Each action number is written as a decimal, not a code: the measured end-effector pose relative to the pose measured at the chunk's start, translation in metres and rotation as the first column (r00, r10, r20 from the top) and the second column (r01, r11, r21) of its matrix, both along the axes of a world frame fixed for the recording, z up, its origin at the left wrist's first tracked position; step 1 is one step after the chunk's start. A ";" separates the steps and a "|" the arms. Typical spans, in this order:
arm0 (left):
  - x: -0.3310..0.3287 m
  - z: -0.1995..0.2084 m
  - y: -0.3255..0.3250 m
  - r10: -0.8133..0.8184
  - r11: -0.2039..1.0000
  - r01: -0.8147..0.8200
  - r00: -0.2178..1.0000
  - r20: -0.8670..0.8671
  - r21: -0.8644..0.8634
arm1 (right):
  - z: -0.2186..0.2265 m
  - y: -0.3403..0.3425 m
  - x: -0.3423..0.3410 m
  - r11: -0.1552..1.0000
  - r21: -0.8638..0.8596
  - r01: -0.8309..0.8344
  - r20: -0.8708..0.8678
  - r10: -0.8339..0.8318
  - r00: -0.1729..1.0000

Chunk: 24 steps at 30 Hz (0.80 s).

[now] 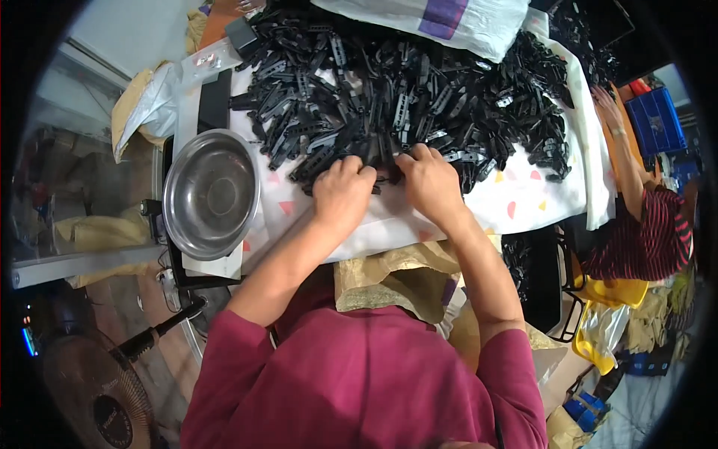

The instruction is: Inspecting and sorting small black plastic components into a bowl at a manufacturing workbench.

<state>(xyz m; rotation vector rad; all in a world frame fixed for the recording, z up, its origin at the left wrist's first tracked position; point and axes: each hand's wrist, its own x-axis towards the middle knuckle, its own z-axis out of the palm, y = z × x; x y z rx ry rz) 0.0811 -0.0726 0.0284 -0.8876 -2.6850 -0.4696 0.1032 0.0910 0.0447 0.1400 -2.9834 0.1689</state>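
A wide heap of small black plastic parts [299,112], long and narrow with slots, covers the far part of the table. My left hand [344,193] is at its near edge, fingers curled down among the parts. Just to the right, my right hand [432,183] is bent the same way, thumb and forefinger drawn together against dark pieces. Between the two hands lie a few black parts, partly in shadow. Both sets of fingertips are turned away, so what they grip is hidden.
A steel bowl [212,194] stands left of the heap. A white patterned cloth [516,198] covers the table. A white sack [449,26] lies across the far side. At right, a co-worker's arm [624,142] reaches toward more black parts. A fan [101,389] stands lower left.
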 end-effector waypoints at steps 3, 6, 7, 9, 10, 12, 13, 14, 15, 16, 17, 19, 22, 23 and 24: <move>-0.007 0.003 -0.001 0.003 0.996 -0.001 1.000 0.018 -0.084 | 0.002 0.014 -0.012 0.980 0.010 -0.200 0.014 0.200 0.980; -0.006 0.003 0.000 0.001 0.993 0.005 0.999 0.046 -0.118 | 0.008 0.011 -0.013 0.956 0.124 -0.267 0.002 0.268 0.963; -0.008 0.002 -0.001 -0.003 0.992 0.015 0.996 0.090 -0.126 | 0.004 0.010 -0.011 0.958 0.116 -0.262 -0.016 0.266 0.964; -0.011 0.007 -0.003 -0.006 0.995 0.018 0.993 0.121 -0.100 | 0.000 0.012 -0.007 0.958 0.074 -0.276 -0.031 0.279 0.960; -0.013 0.010 -0.006 -0.006 0.997 0.020 0.987 0.162 -0.080 | 0.002 0.013 -0.006 0.954 0.030 -0.299 -0.013 0.300 0.954; -0.018 0.023 -0.012 -0.035 0.999 0.036 0.981 0.191 -0.005 | 0.005 0.022 0.001 0.937 -0.180 -0.299 -0.112 0.282 0.953; -0.021 0.031 -0.013 0.020 0.977 -0.117 0.885 0.466 0.180 | 0.007 0.025 0.006 0.871 -0.384 -0.308 -0.198 0.247 0.948; -0.025 0.034 -0.013 0.005 0.901 -0.309 0.709 0.705 0.304 | 0.009 0.026 0.013 0.772 -0.635 -0.016 0.046 0.058 0.997; -0.032 0.018 -0.023 -0.263 0.776 -0.330 0.604 0.752 0.537 | 0.016 0.022 0.021 0.569 -0.821 0.046 0.089 0.048 0.995; -0.029 0.024 -0.022 -0.265 0.777 -0.331 0.599 0.756 0.535 | 0.022 0.023 0.029 0.328 -0.937 0.121 0.140 0.033 0.990; -0.026 0.035 -0.020 -0.400 0.728 -0.407 0.402 0.824 0.552 | 0.028 0.021 0.037 0.331 -0.943 0.003 0.032 0.082 0.996; -0.022 0.055 -0.013 -0.559 0.686 -0.447 0.182 0.809 0.574 | 0.035 0.017 0.044 0.426 -0.878 -0.220 -0.176 0.140 0.974; -0.020 0.061 -0.012 -0.657 0.646 -0.384 0.160 0.737 0.659 | 0.054 0.006 0.050 0.599 -0.740 -0.306 -0.315 0.093 0.944; -0.018 0.066 -0.011 -0.649 0.661 -0.356 0.172 0.741 0.661 | 0.056 0.005 0.053 0.626 -0.712 -0.317 -0.348 0.077 0.934; -0.018 0.064 -0.011 -0.687 0.643 -0.297 0.185 0.703 0.706 | 0.057 0.003 0.056 0.651 -0.684 -0.329 -0.381 0.065 0.922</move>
